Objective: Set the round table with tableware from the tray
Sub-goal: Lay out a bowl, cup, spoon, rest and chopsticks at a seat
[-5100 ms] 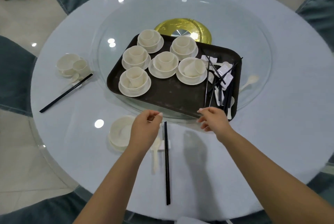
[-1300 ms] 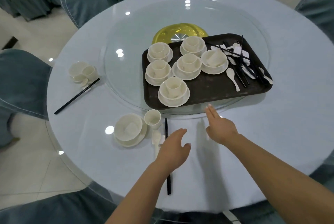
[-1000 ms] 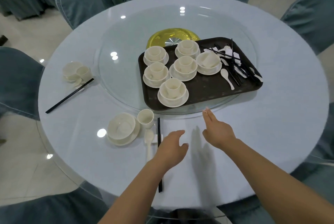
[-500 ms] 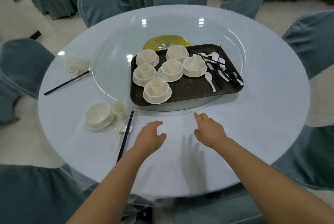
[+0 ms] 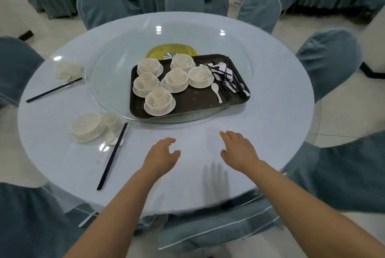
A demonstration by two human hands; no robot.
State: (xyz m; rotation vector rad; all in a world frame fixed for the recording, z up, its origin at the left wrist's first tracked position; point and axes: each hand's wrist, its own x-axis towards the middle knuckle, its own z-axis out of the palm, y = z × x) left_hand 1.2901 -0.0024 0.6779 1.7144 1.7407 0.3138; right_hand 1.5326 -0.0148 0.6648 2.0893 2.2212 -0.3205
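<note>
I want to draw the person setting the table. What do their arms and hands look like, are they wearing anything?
Both arms are bare, with no sleeves in view. The left hand and right hand have no gloves, and no rings, watch or bracelet show from this side.

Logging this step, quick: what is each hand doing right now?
Left hand: open, fingers loosely curled, holding nothing.
Right hand: open, fingers relaxed, holding nothing.

Round table [image 5: 270,111] mid-frame, glass turntable [image 5: 116,74] on its centre, tray [image 5: 187,101] on the turntable's near right, bowl sets in the tray's left half, chopsticks [image 5: 224,79] and spoons at its right end, two place settings at the table's left edge, chairs around.
</note>
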